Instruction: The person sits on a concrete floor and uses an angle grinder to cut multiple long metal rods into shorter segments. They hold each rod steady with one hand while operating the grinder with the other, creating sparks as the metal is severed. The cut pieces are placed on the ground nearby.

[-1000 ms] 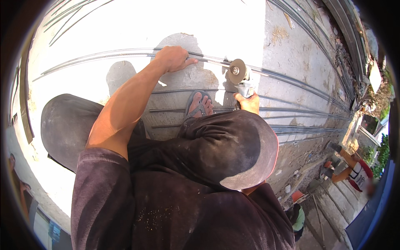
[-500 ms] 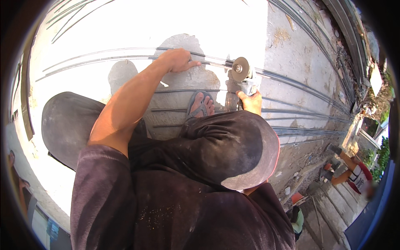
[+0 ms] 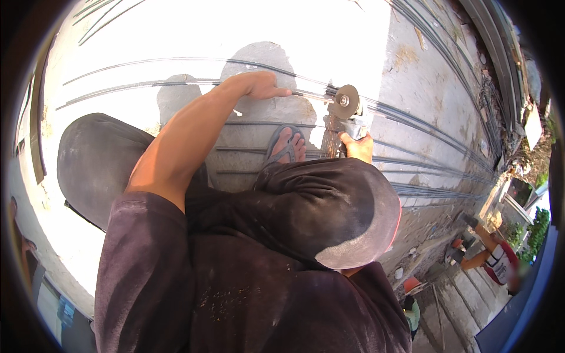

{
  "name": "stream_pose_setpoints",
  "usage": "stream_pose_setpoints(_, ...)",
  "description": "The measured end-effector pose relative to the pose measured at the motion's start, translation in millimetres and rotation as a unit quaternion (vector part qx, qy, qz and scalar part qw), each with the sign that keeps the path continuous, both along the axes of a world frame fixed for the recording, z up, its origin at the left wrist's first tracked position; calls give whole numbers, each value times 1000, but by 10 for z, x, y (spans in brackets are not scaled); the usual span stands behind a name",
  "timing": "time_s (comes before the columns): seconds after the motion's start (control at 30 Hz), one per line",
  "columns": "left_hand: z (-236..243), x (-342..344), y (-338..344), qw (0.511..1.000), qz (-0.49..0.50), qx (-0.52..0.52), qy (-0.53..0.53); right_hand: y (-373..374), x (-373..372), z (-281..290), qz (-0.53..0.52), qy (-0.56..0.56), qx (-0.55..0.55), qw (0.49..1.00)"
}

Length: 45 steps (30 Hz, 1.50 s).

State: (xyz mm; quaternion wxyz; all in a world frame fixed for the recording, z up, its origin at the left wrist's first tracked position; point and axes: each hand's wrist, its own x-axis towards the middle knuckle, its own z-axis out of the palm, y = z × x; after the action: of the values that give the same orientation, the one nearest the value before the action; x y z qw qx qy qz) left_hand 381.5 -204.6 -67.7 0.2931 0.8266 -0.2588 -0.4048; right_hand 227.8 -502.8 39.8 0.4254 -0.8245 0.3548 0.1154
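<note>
My left hand is closed on a thin steel rebar, its thumb side toward the cutting spot. My right hand grips an angle grinder from below. The grinder's round cutting disc stands upright against the rebars, to the right of my left hand. Small orange specks like sparks show under the disc, over a dark stained strip of the floor. Another long rebar runs just beyond the one I hold.
More rebars lie across the concrete near my sandalled foot. A bundle of bars stretches along the far right. At the lower right a person bends near an orange container. Strong sunlight washes out the upper left floor.
The held rebar now sits apart from the far one near the disc, and spark-like specks have appeared below it. The whole view has shifted slightly; both hands keep their grips.
</note>
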Motion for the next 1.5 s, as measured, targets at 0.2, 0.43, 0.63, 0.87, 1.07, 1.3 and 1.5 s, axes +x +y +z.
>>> stream_pose_setpoints(0.2,58,48,-30,999,-8,33,34,-47,-38,-41,0,18,3,1000)
stream_pose_setpoints(0.43,83,9,-60,997,-2,41,67,-153,-97,-181,-2,11,17,1000)
stream_pose_setpoints(0.63,-51,32,-106,985,-10,98,141,-172,-127,-194,-3,36,-5,999)
stream_pose_setpoints(0.87,17,-15,-125,980,12,82,182,-209,-192,-167,22,20,-40,999)
stream_pose_setpoints(1.07,3,-46,-94,982,14,91,164,40,-150,117,18,80,-88,993)
stream_pose_setpoints(1.3,186,-84,-156,994,42,74,-69,-179,-303,-171,0,31,-19,999)
stream_pose_setpoints(1.5,402,-51,-160,991,41,78,-98,-447,-451,-685,-47,-18,11,999)
